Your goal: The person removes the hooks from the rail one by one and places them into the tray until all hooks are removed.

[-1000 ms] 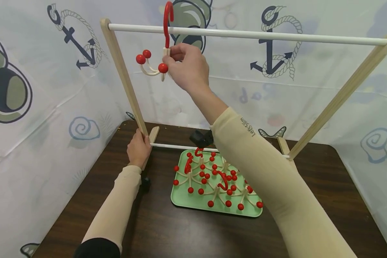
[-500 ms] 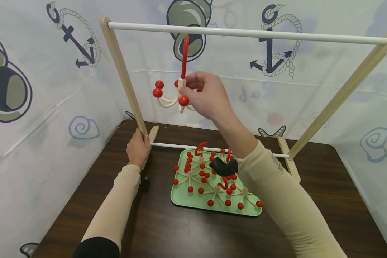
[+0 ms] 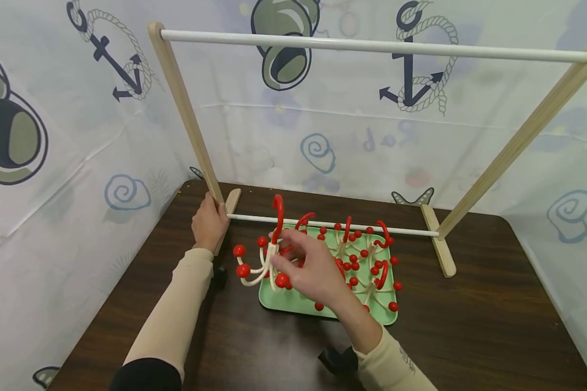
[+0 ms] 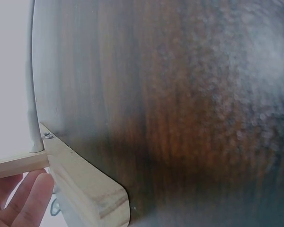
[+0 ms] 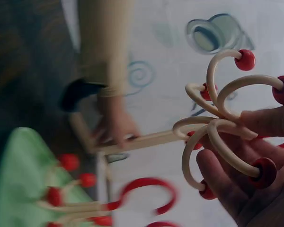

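In the head view my right hand (image 3: 315, 267) holds a cream hanger (image 3: 272, 254) by its stem, thumb on one side and fingers on the other. The hanger stands upright, red hook up, its curved arms tipped with red balls. It is in front of the left part of a green tray (image 3: 283, 302). The right wrist view shows the hanger (image 5: 233, 161) close up between thumb and fingers. My left hand (image 3: 209, 224) grips the low end of the left wooden post (image 3: 188, 117), beside its foot. Only some fingers (image 4: 35, 196) show in the left wrist view, against the wood.
Several similar hangers (image 3: 372, 288) with red hooks sit on the tray. A frame with a white top bar (image 3: 372, 45), a low white bar (image 3: 406, 231) and a right post (image 3: 518, 141) stands behind. The dark table (image 3: 494, 326) meets a patterned sheet (image 3: 352, 163).
My right hand has come down from the top bar to just above the tray, carrying the hanger, whose hook is now well below the bar. My left hand has stayed on the post.
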A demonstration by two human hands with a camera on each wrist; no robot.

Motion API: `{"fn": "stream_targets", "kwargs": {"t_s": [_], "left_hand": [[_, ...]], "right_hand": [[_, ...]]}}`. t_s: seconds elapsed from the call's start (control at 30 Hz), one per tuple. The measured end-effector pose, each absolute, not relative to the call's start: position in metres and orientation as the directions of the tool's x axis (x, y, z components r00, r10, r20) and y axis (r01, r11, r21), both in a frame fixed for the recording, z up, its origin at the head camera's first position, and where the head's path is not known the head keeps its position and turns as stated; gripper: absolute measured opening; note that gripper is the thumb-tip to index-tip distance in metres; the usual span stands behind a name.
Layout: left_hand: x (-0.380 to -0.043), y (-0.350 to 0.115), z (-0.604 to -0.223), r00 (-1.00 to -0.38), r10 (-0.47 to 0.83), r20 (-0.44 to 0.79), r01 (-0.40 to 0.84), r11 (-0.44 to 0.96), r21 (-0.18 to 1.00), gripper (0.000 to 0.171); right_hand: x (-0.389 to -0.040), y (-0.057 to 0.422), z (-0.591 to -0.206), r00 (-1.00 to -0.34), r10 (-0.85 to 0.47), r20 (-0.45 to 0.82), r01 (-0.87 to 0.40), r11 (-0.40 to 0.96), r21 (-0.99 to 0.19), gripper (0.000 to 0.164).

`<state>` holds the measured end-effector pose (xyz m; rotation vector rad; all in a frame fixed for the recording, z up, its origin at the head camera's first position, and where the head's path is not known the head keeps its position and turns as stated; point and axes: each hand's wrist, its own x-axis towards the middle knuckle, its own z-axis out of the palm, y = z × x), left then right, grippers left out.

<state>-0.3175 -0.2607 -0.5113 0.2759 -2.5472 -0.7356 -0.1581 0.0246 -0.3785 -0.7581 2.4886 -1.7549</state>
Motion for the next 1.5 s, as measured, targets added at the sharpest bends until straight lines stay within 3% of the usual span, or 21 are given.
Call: {"fn": "stream_targets", "kwargs": {"t_s": [0.13, 0.47, 0.63, 1.0, 1.5], "left_hand": [[-0.317, -0.261, -0.510, -0.873, -0.308, 0.379, -0.060, 0.838, 0.542, 0.030], [-0.316, -0.258, -0.507, -0.877, -0.318, 0.360, -0.078, 0.833, 0.547, 0.029], [-0.315, -0.258, -0.506, -0.878, -0.325, 0.351, -0.085, 0.828, 0.555, 0.029], [-0.316, -0.257, -0.505, -0.880, -0.327, 0.345, -0.092, 0.829, 0.551, 0.029], [-0.316, -0.257, -0.506, -0.880, -0.324, 0.349, -0.087, 0.830, 0.551, 0.030]], "right_hand": [[-0.147, 0.026, -0.415, -0.861, -0.411, 0.299, -0.414, 0.226, -0.882, 0.015], [-0.128, 0.031, -0.478, -0.844, -0.430, 0.322, -0.467, 0.290, -0.835, 0.017], [-0.131, 0.033, -0.486, -0.852, -0.392, 0.348, -0.503, 0.427, -0.751, 0.017], [-0.140, 0.026, -0.496, -0.897, -0.271, 0.348, -0.439, 0.624, -0.646, 0.016], [-0.151, 0.017, -0.500, -0.861, -0.241, 0.448, -0.470, 0.714, -0.519, 0.026]]}}
